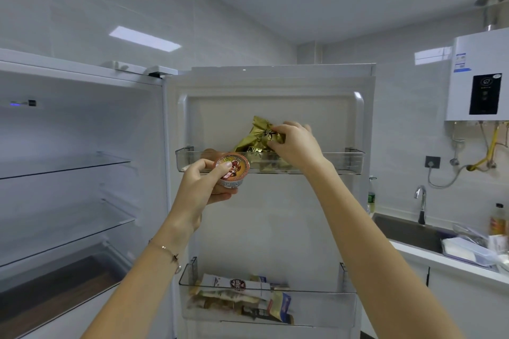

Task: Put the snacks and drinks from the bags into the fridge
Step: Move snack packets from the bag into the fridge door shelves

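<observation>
- Head view, step in hand: we are loading the upper door bin point(354, 160) of the open fridge door point(275, 217).
- Our right hand point(296, 146) has its fingers curled round the crumpled top of a gold snack packet point(257, 133). The packet's lower part sits inside the bin, so we judge this one nearly placed.
- Our left hand point(202, 183) pinches a small sealed cup point(232, 169), thumb on the foil lid and fingers beneath. The cup hangs just in front of the bin's left half and is not yet in it.
- Next move, as we judge it: let go of the packet, then lift the cup over the clear front wall and set it down left of the packet. Something brownish already lies there; we cannot tell what.
- The lower door bin point(333, 307) holds several flat packets point(237, 285). The glass shelves point(82, 164) of the main compartment are on the left.
- Writing: there are dark characters on the gold packet, unreadable to us. The cup lid is red-brown with a picture, and its rim print is too small to read. One lower packet carries a round red logo, illegible.
- The wall heater point(479, 77) has a blue sticker, also unreadable.
</observation>
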Action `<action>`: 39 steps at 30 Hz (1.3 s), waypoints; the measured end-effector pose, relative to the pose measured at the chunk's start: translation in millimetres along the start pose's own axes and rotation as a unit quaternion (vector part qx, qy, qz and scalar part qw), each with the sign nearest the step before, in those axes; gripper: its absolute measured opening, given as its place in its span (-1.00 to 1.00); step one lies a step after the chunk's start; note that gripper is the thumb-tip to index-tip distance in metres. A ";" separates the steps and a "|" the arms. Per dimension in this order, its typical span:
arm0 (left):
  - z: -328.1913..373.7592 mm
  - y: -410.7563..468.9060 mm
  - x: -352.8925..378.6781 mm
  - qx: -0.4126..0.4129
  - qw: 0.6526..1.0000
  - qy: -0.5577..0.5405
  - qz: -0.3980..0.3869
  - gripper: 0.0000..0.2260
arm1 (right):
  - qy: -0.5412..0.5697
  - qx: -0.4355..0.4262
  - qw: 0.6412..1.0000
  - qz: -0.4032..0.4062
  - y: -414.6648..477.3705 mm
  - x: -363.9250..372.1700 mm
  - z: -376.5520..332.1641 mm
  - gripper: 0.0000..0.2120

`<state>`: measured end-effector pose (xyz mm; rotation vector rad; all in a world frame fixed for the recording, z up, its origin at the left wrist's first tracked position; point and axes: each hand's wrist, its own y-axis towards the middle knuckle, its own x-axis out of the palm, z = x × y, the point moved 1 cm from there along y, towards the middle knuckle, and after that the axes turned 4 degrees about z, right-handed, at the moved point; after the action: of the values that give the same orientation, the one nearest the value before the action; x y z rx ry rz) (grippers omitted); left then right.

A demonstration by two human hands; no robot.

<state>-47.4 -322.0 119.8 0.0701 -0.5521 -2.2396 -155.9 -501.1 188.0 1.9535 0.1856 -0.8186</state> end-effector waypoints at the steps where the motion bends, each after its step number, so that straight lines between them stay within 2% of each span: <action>1: -0.7 -0.8 0.6 -0.001 1.000 0.003 -0.003 -0.72 | -0.023 -0.006 1.000 -0.009 -0.5 0.5 0.0 -0.58; 4: -2.6 -2.8 2.5 -0.003 1.000 0.011 -0.010 -0.68 | -0.065 -0.029 0.997 -0.030 -4.9 2.8 -1.0 -0.54; 7: -3.9 -4.7 4.7 -0.007 1.000 0.010 -0.013 -0.65 | -0.054 -0.052 0.997 0.019 -14.7 1.4 -1.8 -0.50; 9: -5.0 -5.7 7.1 -0.009 1.000 0.005 -0.014 -0.64 | 0.015 -0.077 0.994 0.075 -26.1 -4.1 -3.2 -0.49; 11: -6.7 -7.3 10.5 -0.014 1.000 0.004 -0.016 -0.64 | 0.120 -0.099 0.984 0.091 -41.6 -10.9 -5.8 -0.52; 13: -9.8 -8.8 15.1 -0.021 1.000 0.001 -0.023 -0.65 | 0.212 -0.114 0.969 0.056 -62.6 -16.8 -10.1 -0.55; 15: -12.6 -12.1 20.4 -0.029 0.999 -0.002 -0.037 -0.68 | 0.254 -0.133 0.958 0.005 -83.4 -19.0 -12.0 -0.52; 19: -20.1 -22.9 31.3 -0.028 0.997 0.016 -0.065 -0.80 | 0.228 -0.151 0.956 -0.106 -112.1 -12.5 -4.7 -0.33; 22: -27.8 -30.1 36.7 -0.043 0.994 0.033 -0.096 -0.80 | 0.211 -0.133 0.962 -0.109 -121.9 -9.5 5.6 -0.27; 26: -35.4 -35.8 42.0 -0.062 0.985 0.025 -0.157 -0.60 | 0.223 -0.091 0.966 -0.099 -127.5 -10.8 16.8 -0.32; 31: -44.1 -38.4 46.2 -0.015 0.987 0.024 -0.158 -0.57 | 0.221 -0.097 0.969 -0.046 -124.0 -27.1 25.8 -0.36; 33: -52.5 -36.5 44.0 0.026 0.986 0.077 -0.144 -0.49 | 0.230 -0.099 0.968 -0.003 -114.2 -41.2 28.2 -0.38; 36: -66.4 -36.0 41.7 0.060 0.968 0.177 -0.170 -0.34 | 0.274 -0.072 0.958 0.050 -94.6 -62.5 32.8 -0.42; 39: -76.7 -42.1 46.8 0.072 0.940 0.282 -0.179 -0.44 | 0.277 -0.044 0.951 0.130 -73.9 -77.4 40.7 -0.51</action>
<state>-91.2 -360.0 39.3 0.9239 -0.4019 -2.3647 -267.1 -481.0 169.4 2.0270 0.2813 -0.0736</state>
